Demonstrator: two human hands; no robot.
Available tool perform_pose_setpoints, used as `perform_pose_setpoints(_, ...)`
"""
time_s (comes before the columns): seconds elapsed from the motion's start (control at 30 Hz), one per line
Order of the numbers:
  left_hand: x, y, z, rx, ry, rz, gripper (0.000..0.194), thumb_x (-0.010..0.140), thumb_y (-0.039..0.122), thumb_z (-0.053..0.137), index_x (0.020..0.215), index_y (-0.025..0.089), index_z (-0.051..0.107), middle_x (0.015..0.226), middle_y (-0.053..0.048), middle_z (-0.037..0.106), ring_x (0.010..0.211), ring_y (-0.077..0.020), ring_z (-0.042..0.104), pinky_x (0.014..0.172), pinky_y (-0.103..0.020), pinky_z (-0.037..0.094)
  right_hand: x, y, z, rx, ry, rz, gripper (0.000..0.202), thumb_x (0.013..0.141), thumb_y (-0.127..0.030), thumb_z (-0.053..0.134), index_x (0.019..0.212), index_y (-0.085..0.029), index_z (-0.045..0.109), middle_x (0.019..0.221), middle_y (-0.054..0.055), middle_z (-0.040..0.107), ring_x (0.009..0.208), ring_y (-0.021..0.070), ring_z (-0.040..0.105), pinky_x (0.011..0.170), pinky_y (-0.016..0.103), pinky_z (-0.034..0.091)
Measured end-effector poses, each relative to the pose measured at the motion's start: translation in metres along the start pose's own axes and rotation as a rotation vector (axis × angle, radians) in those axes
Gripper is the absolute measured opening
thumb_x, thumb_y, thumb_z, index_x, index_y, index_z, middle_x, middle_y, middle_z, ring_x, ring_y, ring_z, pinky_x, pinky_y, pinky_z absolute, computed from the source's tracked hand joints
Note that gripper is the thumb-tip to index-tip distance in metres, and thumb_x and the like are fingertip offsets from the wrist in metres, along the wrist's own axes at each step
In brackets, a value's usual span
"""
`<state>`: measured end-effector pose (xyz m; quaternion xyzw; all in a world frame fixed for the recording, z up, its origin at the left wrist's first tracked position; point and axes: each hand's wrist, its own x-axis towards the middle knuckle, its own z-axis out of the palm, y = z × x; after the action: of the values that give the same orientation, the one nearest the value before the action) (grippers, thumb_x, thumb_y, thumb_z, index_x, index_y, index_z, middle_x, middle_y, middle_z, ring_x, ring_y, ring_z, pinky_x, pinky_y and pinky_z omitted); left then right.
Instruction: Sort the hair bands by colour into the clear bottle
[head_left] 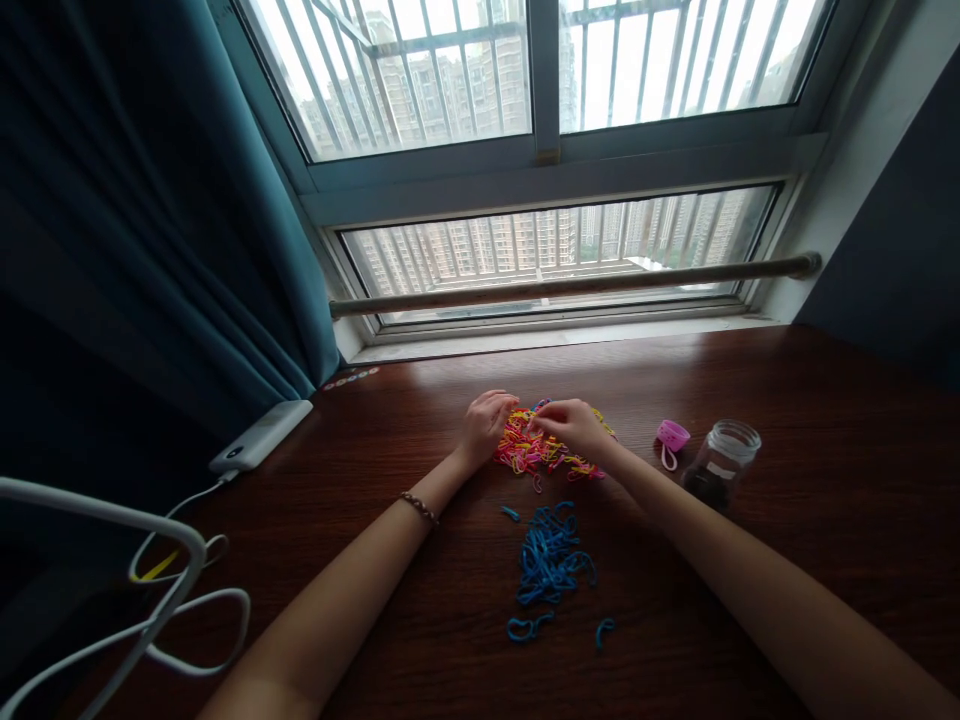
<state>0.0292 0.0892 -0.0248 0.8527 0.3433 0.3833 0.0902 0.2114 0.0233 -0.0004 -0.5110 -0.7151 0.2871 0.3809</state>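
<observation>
A heap of small multicoloured rubber bands point(525, 450), mostly red, pink, orange and yellow, lies on the dark wooden surface. At its left edge rests my left hand point(486, 425), fingers stretched out and slightly curved, with nothing visible in them. My right hand point(576, 426) reaches over the heap from the right. Its thumb and fingertips are pinched together; whatever is between them is too small to make out. Nearer to me sits a separate pile of blue rubber bands point(551, 560), with a few loose blue ones around it.
To the right stand a clear jar point(724, 460) with dark contents and a pink cup-shaped piece with a loop point(672, 436). A white power bank point(262, 437) with a cable lies left by the curtain point(247, 230). White tubing point(172, 530) curves at lower left. A window rail point(570, 288) crosses behind.
</observation>
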Motion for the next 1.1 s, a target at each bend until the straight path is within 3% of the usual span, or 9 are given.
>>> perform_pose_setpoints(0.03, 0.004, -0.001, 0.004, 0.024, -0.034, 0.004, 0.032, 0.089, 0.030, 0.033, 0.096, 0.020, 0.063, 0.100, -0.004, 0.064, 0.107, -0.0187, 0.049, 0.096, -0.039, 0.035, 0.005, 0.007, -0.003, -0.115, 0.157, 0.016, 0.026, 0.081, -0.028, 0.046, 0.087, -0.015, 0.066, 0.081, 0.005, 0.067, 0.073, 0.0146, 0.060, 0.067, 0.025, 0.045)
perform_pose_setpoints(0.1, 0.010, -0.002, 0.011, 0.074, -0.130, 0.004, 0.033, 0.089, 0.033, 0.032, 0.103, 0.023, 0.060, 0.109, -0.003, 0.061, 0.116, -0.0205, 0.042, 0.099, -0.047, 0.028, 0.014, 0.020, -0.010, -0.347, 0.286, 0.040, 0.027, 0.082, -0.023, 0.041, 0.095, -0.016, 0.064, 0.095, 0.006, 0.066, 0.088, 0.0165, 0.058, 0.080, 0.028, 0.042)
perform_pose_setpoints(0.23, 0.015, -0.001, 0.021, 0.117, -0.334, -0.013, 0.033, 0.089, 0.040, 0.030, 0.111, 0.033, 0.054, 0.119, 0.000, 0.056, 0.125, -0.0238, 0.030, 0.098, -0.060, 0.013, 0.020, 0.037, -0.009, -0.517, 0.219, 0.069, 0.028, 0.082, -0.021, 0.042, 0.100, -0.022, 0.063, 0.107, 0.005, 0.062, 0.108, 0.0195, 0.049, 0.093, 0.037, 0.033)
perform_pose_setpoints(0.33, 0.014, -0.001, 0.022, 0.097, -0.375, -0.020, 0.034, 0.089, 0.039, 0.029, 0.111, 0.034, 0.055, 0.117, 0.000, 0.057, 0.124, -0.0237, 0.030, 0.098, -0.062, 0.009, 0.017, 0.044, 0.002, -0.526, 0.180, 0.089, 0.026, 0.083, -0.022, 0.042, 0.097, -0.026, 0.064, 0.110, 0.003, 0.061, 0.113, 0.0219, 0.044, 0.096, 0.046, 0.025)
perform_pose_setpoints(0.57, 0.013, -0.002, 0.018, 0.049, -0.350, 0.010, 0.031, 0.089, 0.034, 0.032, 0.106, 0.031, 0.058, 0.112, 0.000, 0.059, 0.118, -0.0209, 0.039, 0.099, -0.057, 0.015, 0.013, 0.043, 0.007, -0.498, 0.240, 0.066, 0.026, 0.082, -0.018, 0.040, 0.090, -0.020, 0.066, 0.105, 0.007, 0.063, 0.105, 0.0194, 0.050, 0.094, 0.038, 0.030)
perform_pose_setpoints(0.7, 0.013, -0.004, 0.018, -0.078, -0.208, 0.029, 0.026, 0.086, 0.028, 0.041, 0.099, 0.021, 0.062, 0.104, -0.006, 0.062, 0.105, -0.0189, 0.051, 0.096, -0.043, 0.033, 0.009, 0.038, -0.002, -0.443, 0.332, 0.047, 0.025, 0.081, -0.018, 0.040, 0.086, -0.016, 0.065, 0.097, 0.008, 0.064, 0.089, 0.0148, 0.057, 0.082, 0.025, 0.040)
perform_pose_setpoints(0.83, 0.010, -0.006, 0.016, -0.227, -0.071, -0.015, 0.018, 0.079, 0.022, 0.052, 0.091, 0.016, 0.063, 0.092, -0.008, 0.065, 0.088, -0.0177, 0.059, 0.082, -0.033, 0.047, 0.004, 0.035, -0.008, -0.296, 0.411, 0.067, 0.017, 0.075, -0.023, 0.049, 0.078, -0.016, 0.064, 0.076, 0.004, 0.066, 0.071, 0.0144, 0.059, 0.069, 0.024, 0.044)
perform_pose_setpoints(0.97, 0.007, -0.008, 0.014, -0.282, -0.012, -0.092, 0.014, 0.076, 0.022, 0.055, 0.084, 0.015, 0.065, 0.083, -0.005, 0.067, 0.080, -0.0174, 0.062, 0.076, -0.031, 0.049, 0.003, 0.032, -0.009, -0.036, 0.388, 0.090, 0.017, 0.071, -0.026, 0.051, 0.078, -0.016, 0.064, 0.071, 0.003, 0.065, 0.065, 0.0138, 0.059, 0.061, 0.024, 0.043)
perform_pose_setpoints(1.1, 0.005, -0.008, 0.014, -0.287, -0.005, -0.127, 0.017, 0.075, 0.026, 0.057, 0.084, 0.016, 0.066, 0.083, -0.005, 0.068, 0.079, -0.0177, 0.063, 0.075, -0.030, 0.050, 0.004, 0.032, -0.008, -0.010, 0.346, 0.092, 0.020, 0.071, -0.023, 0.046, 0.075, -0.016, 0.065, 0.062, 0.001, 0.061, 0.057, 0.0125, 0.054, 0.055, 0.023, 0.040)
